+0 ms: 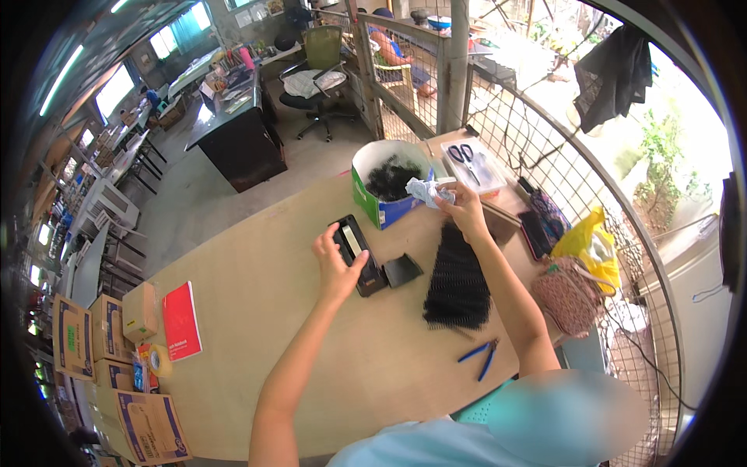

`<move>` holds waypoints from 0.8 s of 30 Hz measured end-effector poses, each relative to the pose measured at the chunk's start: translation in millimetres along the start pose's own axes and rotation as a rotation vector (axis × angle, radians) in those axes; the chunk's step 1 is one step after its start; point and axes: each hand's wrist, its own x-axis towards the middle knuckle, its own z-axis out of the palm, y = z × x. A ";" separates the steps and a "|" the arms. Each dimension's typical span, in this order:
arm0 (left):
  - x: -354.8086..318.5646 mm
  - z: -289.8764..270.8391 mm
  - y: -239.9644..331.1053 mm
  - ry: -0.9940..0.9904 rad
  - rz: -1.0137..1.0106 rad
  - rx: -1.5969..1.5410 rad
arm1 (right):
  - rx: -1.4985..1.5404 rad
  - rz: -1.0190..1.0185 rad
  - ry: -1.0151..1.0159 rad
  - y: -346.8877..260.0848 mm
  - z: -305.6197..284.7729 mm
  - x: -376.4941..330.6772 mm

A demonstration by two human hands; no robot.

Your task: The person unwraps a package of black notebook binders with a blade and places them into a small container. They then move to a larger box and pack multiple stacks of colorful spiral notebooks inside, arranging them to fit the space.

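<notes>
My left hand (341, 268) spans a black oblong case (372, 276) on the table, its thumb on one side and fingers on the other. A cream strip (352, 241) shows in the case's top. Beside the case lies a small black flat piece (402, 270). My right hand (465, 208) is raised, pinching a crumpled whitish-blue wad (424, 191), cloth or paper. The wad is next to the rim of a green, blue and white tub (377, 212) with black bristly bits (391, 177) in it. Below my right forearm are stacked black bristle strips (459, 280).
Blue-handled pliers (484, 356) lie near me. Scissors (467, 159) rest on a plastic box (489, 180) at the far right. A woven bag (572, 296) and yellow plastic bag (599, 249) sit by the mesh fence. A red notebook (182, 321) and cartons (144, 424) are left.
</notes>
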 end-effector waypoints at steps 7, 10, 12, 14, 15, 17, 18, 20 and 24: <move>98.5 100.8 -17.6 -0.086 0.140 0.314 | -0.518 -0.213 -0.109 20.2 44.9 117.0; 120.4 125.8 -20.0 -0.081 0.178 0.546 | -0.607 -0.356 -0.142 42.8 54.5 150.6; 131.0 124.9 -41.5 -0.287 -0.009 0.627 | -0.677 -0.263 -0.205 56.5 67.5 165.4; 119.2 125.9 -49.6 -0.181 0.091 0.631 | -0.684 -0.293 -0.203 71.9 75.3 175.6; 113.9 121.7 -44.4 -0.224 0.083 0.602 | -0.679 -0.260 -0.254 75.6 77.3 177.1; 101.8 110.0 -45.7 -0.229 0.126 0.594 | -0.709 -0.267 -0.302 72.0 92.7 173.1; 97.9 105.9 -46.0 -0.231 0.119 0.600 | -0.702 -0.263 -0.307 66.6 99.5 171.9; 91.3 98.9 -43.2 -0.219 0.091 0.529 | -0.520 0.078 -0.763 61.1 107.5 169.6; 91.6 89.8 -37.9 -0.070 0.239 0.598 | -0.911 -0.491 -0.044 67.0 102.0 164.6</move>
